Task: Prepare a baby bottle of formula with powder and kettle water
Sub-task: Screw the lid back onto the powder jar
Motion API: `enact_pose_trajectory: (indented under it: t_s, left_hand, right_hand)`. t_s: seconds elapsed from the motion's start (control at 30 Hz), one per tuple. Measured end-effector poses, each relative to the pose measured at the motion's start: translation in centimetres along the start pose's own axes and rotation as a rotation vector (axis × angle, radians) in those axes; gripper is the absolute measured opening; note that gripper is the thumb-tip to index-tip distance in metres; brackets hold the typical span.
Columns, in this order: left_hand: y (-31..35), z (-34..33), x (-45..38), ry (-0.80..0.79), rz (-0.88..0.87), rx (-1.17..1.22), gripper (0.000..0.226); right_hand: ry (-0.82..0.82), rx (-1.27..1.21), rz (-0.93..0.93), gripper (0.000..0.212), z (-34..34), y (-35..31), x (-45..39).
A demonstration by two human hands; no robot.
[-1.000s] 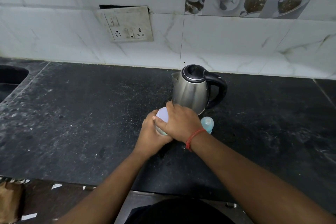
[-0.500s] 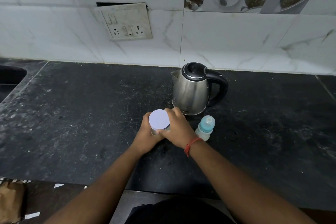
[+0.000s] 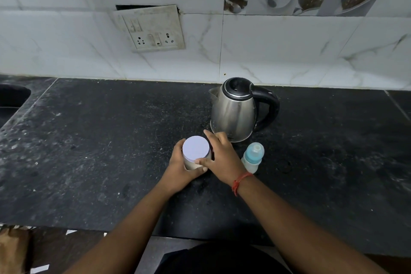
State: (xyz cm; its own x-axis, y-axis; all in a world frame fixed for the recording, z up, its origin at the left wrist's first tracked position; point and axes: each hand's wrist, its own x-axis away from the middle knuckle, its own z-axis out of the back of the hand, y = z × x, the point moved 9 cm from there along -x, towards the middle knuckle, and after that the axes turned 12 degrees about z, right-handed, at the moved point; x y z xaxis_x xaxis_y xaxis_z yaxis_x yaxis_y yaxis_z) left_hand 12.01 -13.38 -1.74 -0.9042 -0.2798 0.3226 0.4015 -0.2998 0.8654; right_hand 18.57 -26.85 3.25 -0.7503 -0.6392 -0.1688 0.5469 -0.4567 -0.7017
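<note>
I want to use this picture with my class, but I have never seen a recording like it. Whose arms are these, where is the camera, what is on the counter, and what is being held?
There is no machine here. A person wears a wide-angle camera on the head, so you look forward and down along their own two arms.

On the dark stone counter stand a steel kettle with a black handle, and to its right front a small baby bottle with a blue top.

The left hand grips the side of a round tin with a pale lid, probably the formula powder. The right hand, with a red thread at the wrist, holds the tin from the other side, thumb at the lid's edge. The lid is on.
</note>
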Motion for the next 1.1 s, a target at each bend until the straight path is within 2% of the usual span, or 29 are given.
enact_pose_trajectory:
  t_s: [0.1, 0.2, 0.33, 0.4, 0.47, 0.53, 0.6, 0.7, 0.8, 1.1]
  left_hand:
    - [0.9, 0.9, 0.5, 0.037, -0.008, 0.000, 0.120]
    - [3.7, 1.8, 0.9, 0.075, -0.081, 0.010, 0.111]
    - [9.0, 1.4, 0.0, 0.096, -0.200, -0.089, 0.100]
    - [11.6, 0.9, -1.1, 0.108, -0.254, -0.155, 0.092]
    - [14.1, 0.4, -2.4, 0.124, -0.306, -0.224, 0.087]
    - [16.2, -0.1, -4.2, 0.130, -0.321, -0.296, 0.090]
    - [17.8, -0.6, -6.3, 0.137, -0.313, -0.388, 0.097]
    - [18.7, -1.3, -8.3, 0.105, -0.269, -0.473, 0.101]
    - [18.9, -1.6, -8.8, 0.094, -0.267, -0.512, 0.095]
    - [18.1, 0.0, -8.8, 0.207, -0.242, -0.526, 0.092]
  right_hand:
    - [0.134, -0.034, 0.040, 0.078, 2.7, -0.4, 0.5]
    - [0.279, -0.073, 0.070, 0.062, 6.0, -0.7, 0.8]
    - [0.554, -0.215, -0.005, 0.040, 11.9, -0.1, 1.1]
    - [0.681, -0.234, -0.048, 0.034, 15.2, 0.6, 1.2]
    - [0.731, -0.167, -0.103, 0.036, 18.2, 1.9, 1.0]
    - [0.667, -0.086, -0.161, 0.043, 19.9, 3.9, -0.1]
    - [0.511, 0.003, -0.225, 0.046, 20.4, 6.0, -1.4]
    - [0.367, 0.082, -0.243, 0.038, 20.8, 7.7, -2.8]
    - [0.342, 0.099, -0.219, 0.036, 21.3, 8.1, -3.4]
    - [0.357, 0.093, -0.190, 0.037, 20.3, 8.5, -5.4]
